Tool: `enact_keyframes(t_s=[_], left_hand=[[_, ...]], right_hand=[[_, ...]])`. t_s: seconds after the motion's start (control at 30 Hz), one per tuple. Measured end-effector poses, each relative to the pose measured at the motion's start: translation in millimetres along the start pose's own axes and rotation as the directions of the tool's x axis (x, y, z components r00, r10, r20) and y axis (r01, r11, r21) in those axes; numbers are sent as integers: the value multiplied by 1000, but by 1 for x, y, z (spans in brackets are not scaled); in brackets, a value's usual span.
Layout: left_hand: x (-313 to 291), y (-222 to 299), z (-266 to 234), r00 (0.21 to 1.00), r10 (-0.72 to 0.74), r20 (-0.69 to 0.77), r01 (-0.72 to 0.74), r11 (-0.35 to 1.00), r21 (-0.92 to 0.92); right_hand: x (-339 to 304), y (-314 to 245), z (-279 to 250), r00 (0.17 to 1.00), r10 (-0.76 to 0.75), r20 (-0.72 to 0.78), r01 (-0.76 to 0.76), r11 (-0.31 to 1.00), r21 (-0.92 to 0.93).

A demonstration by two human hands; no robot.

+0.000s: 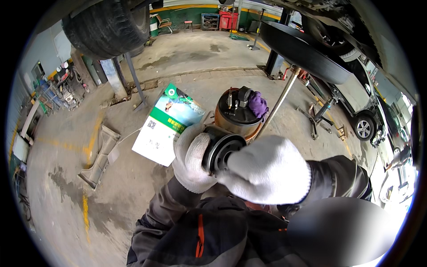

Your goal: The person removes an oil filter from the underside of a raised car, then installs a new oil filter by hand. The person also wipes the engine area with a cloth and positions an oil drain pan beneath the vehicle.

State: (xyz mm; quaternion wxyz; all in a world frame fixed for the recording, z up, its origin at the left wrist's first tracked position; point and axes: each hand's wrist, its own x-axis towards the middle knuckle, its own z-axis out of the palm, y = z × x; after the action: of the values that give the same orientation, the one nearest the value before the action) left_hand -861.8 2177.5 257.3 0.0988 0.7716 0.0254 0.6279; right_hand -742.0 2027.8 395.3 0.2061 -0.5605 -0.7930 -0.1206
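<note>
In front of my body I hold a black oil filter [224,150] with its holed round end tilted toward my right. My left hand [194,156], in a white knit glove, wraps the filter's side. At that holed end are the bunched fingertips of my right hand [269,169], also gloved in white; whether they pinch anything is hidden. A green and white printed carton [162,129] shows just beyond my left hand, and I cannot tell what supports it. Farther out stands a drum [240,128] with a black top carrying a purple cloth [258,105] and some dark metal fittings [235,98].
A large black pan [307,55] on a metal pole [280,95] stands at the right, beneath a raised vehicle. A tyre [106,29] hangs overhead at the left. A grey channel-shaped part [101,153] lies on the floor. A lift post [113,78] rises beyond it.
</note>
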Motion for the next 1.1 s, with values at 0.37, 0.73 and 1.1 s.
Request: enact_keyframes(t_s=[0.37,0.73,1.1], left_hand=[[-53,-5,-30,772,-628,104,635,768,-81],[-51,14,-21,623,-671,402,782,531,-325],[-52,-11,-41,587,-73,806,283,951,-121]], right_hand=[[-81,133,74,745,652,-143,-518,700,492],[-212,98,400,635,657,405,-772,528,354],[-62,102,189,729,660,-179,-175,434,884]])
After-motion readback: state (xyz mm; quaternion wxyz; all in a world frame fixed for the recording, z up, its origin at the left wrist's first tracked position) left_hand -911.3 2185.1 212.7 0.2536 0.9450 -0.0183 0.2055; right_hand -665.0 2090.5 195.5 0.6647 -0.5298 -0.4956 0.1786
